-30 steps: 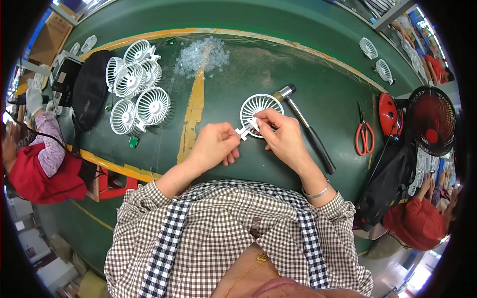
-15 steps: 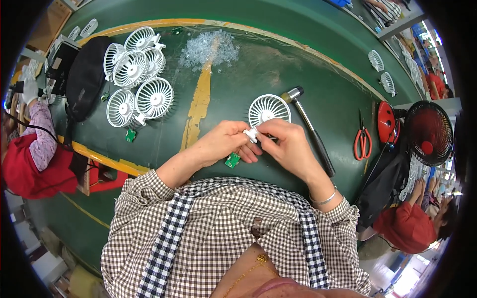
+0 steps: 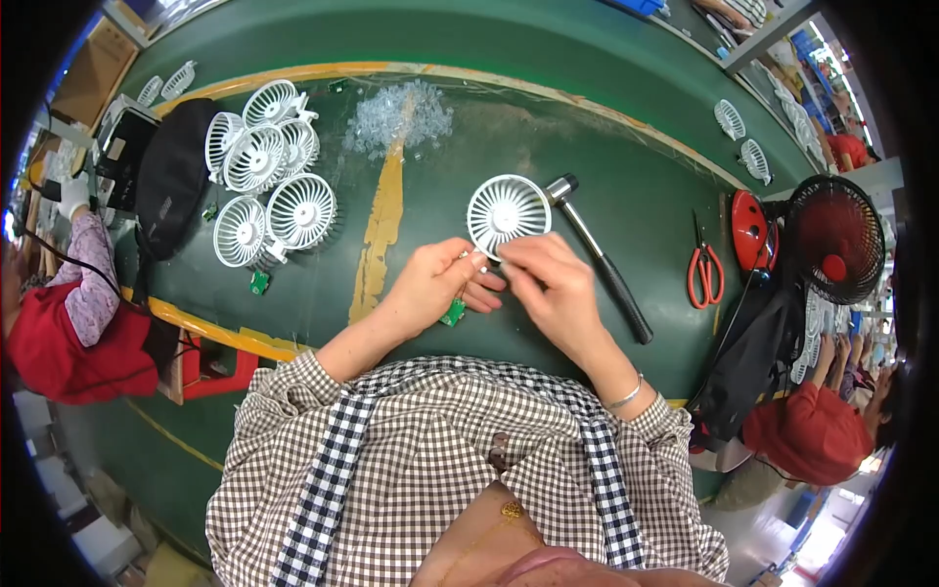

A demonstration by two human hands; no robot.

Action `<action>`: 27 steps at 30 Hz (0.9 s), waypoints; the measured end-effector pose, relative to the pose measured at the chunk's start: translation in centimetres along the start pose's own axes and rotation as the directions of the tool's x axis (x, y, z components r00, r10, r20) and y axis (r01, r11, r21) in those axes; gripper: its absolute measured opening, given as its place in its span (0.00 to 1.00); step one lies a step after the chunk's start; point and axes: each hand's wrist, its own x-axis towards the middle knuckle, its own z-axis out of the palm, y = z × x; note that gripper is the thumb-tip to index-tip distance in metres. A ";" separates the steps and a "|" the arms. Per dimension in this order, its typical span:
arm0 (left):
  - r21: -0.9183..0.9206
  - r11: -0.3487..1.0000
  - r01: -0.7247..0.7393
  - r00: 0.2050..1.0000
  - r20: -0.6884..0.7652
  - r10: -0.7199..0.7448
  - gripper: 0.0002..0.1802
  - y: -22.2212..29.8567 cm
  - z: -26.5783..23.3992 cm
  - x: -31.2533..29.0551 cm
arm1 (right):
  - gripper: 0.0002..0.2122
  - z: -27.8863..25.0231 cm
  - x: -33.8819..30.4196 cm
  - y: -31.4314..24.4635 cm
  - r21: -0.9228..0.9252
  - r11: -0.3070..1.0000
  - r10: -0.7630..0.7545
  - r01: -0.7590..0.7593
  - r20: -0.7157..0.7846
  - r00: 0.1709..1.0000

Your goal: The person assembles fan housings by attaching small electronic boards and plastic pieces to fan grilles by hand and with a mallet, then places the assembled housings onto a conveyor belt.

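Observation:
A round white fan grille (image 3: 509,207) with radial ribs lies in front of me, its short neck pointing toward my body. My left hand (image 3: 442,286) is closed on that neck with thumb and forefinger. The fingers of my right hand (image 3: 558,289) pinch together at the neck's other side, covering most of it. Whether they hold a small separate part is hidden. A small green circuit board (image 3: 452,313) shows just below my left fingers, partly covered by them.
A hammer (image 3: 608,262) lies right of the grille, and red-handled pliers (image 3: 704,277) farther right. Several white grilles (image 3: 301,212) stand at left; small clear plastic pieces (image 3: 399,119) are heaped at the back. A red-black fan (image 3: 836,240) stands at right. Co-workers sit on both sides.
The grille and both hands have shifted slightly left in view. My right fingers have moved in over the neck, which showed more plainly before.

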 end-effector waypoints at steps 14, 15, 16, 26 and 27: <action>0.364 0.902 -0.232 0.965 -0.029 0.260 0.16 0.4 0.5 -0.9 | 0.04 -2.0 -0.9 -2.6 0.341 0.685 0.541 -0.644 0.353 0.763; 0.422 0.870 -0.255 0.958 -0.014 0.287 0.17 0.6 0.5 -1.2 | 0.03 -2.2 -0.6 -3.0 0.290 0.761 0.488 -0.580 0.333 0.807; 0.478 0.832 -0.282 0.948 0.007 0.318 0.18 1.0 0.5 -1.3 | 0.03 -2.2 -0.5 -2.9 0.291 0.759 0.491 -0.583 0.333 0.805; 0.711 0.652 -0.265 0.922 -0.011 0.387 0.12 6.2 0.4 -2.8 | 0.08 -1.7 0.3 -2.3 0.429 0.745 0.472 -0.511 0.203 0.858; 0.850 0.417 -0.323 0.890 0.123 0.439 0.19 5.1 0.3 -2.3 | 0.08 -1.0 0.1 -1.1 0.361 0.761 0.507 -0.539 0.186 0.841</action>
